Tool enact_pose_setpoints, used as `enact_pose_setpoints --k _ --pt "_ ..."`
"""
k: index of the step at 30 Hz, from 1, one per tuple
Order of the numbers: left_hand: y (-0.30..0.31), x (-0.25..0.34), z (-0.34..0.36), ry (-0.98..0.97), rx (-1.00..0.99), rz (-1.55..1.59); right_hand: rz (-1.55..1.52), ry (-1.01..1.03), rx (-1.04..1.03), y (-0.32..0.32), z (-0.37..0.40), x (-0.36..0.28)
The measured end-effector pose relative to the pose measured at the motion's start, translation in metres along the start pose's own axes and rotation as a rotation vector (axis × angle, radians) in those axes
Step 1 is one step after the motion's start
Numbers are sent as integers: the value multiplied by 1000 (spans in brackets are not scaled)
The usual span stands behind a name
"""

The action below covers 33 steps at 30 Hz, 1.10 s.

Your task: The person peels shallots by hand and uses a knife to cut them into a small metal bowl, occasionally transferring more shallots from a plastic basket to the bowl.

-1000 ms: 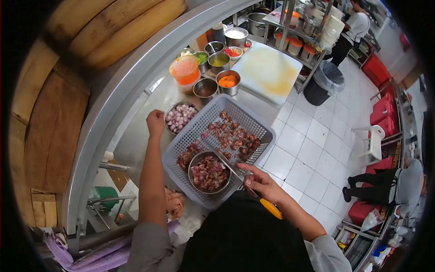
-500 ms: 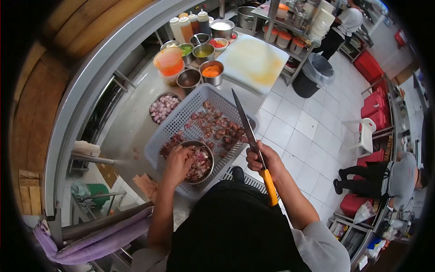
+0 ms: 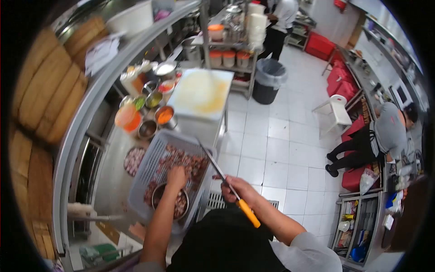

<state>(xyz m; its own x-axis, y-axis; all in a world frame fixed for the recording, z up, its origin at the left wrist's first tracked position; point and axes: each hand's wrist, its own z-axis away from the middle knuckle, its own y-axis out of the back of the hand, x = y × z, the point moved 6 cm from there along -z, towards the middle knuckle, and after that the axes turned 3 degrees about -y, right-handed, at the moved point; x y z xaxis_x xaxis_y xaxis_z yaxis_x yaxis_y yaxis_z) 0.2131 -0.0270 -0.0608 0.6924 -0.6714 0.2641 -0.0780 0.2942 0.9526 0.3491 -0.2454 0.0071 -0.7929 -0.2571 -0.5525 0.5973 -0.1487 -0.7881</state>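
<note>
My right hand (image 3: 238,189) is closed round a long kitchen knife (image 3: 248,212) where blade meets yellow handle. The blade points up and away, above the right side of the grey plastic basket (image 3: 139,179). A small reddish piece shows by the fingers of that hand. My left hand (image 3: 177,176) is down in the basket, among chopped dark-red pieces (image 3: 192,161) that look like meat. Its fingers look curled, and what they hold is hidden. Beneath my left forearm, a metal bowl (image 3: 186,202) with similar pieces sits in the basket.
Left of the basket stands a bowl of small purplish bulbs (image 3: 134,161). Beyond are an orange-filled tub (image 3: 128,119), a pot of orange contents (image 3: 165,116) and a stained cutting board (image 3: 199,94). A black bin (image 3: 267,86) and white stool (image 3: 336,113) stand on the floor; one person (image 3: 385,131) bends at right.
My left hand has moved out of the metal bowl to the basket's loose pieces further away. The right hand still holds the knife. My view has shifted, showing more of the room.
</note>
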Motion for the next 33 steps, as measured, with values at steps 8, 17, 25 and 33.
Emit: enact_pose_setpoints --k 8,17,25,33 --pt "41 -2 42 -13 314 475 192 -5 21 -11 1 7" --pt "40 -9 179 225 503 1870 723 101 -203 -73 -44 35" --pt "75 18 217 128 901 1989 812 118 -404 -143 -49 46" --pt "73 18 226 113 890 1973 884 152 -431 -162 -42 45"
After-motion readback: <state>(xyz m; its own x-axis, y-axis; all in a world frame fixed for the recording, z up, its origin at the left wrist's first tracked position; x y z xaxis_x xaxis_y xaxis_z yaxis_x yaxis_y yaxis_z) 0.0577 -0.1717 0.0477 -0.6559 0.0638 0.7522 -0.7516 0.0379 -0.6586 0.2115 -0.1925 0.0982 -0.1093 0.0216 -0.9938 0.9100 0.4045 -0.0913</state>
